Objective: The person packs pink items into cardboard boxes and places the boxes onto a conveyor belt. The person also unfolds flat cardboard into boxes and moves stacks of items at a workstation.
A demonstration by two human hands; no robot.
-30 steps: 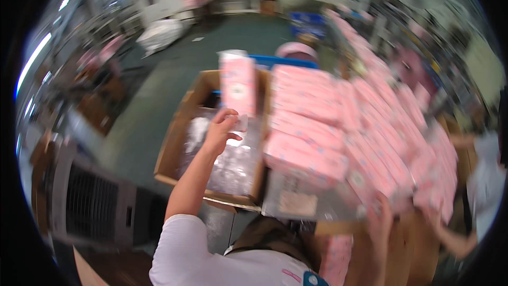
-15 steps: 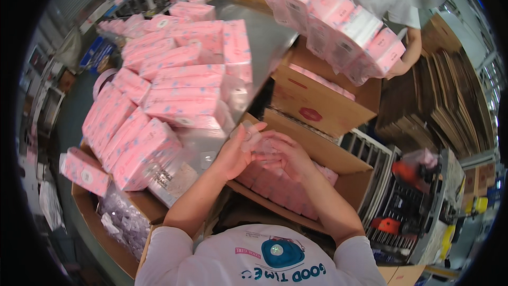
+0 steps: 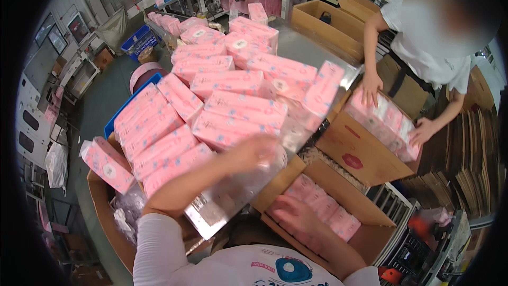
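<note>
Blurred by motion, my left hand (image 3: 262,151) is at the right side of the metal table, beside the pink wrapped tissue packs (image 3: 233,130). Its fingers are too smeared to read. My right hand (image 3: 293,213), also blurred, is over the near open carton (image 3: 378,233). It is close to a row of pink packs (image 3: 323,206) lying inside; whether it touches them I cannot tell.
A co-worker's hands (image 3: 372,89) rest on pink packs (image 3: 389,122) in the far carton (image 3: 360,153). Flattened cardboard (image 3: 450,164) leans at the right. One pack (image 3: 107,167) lies on a carton of clear plastic wrap (image 3: 127,212) at the left. Rollers (image 3: 394,206) run beside the near carton.
My hands, close together over the near carton before, have parted: the left toward the table's packs, the right lower over the carton. The co-worker's raised packs are now in the far carton.
</note>
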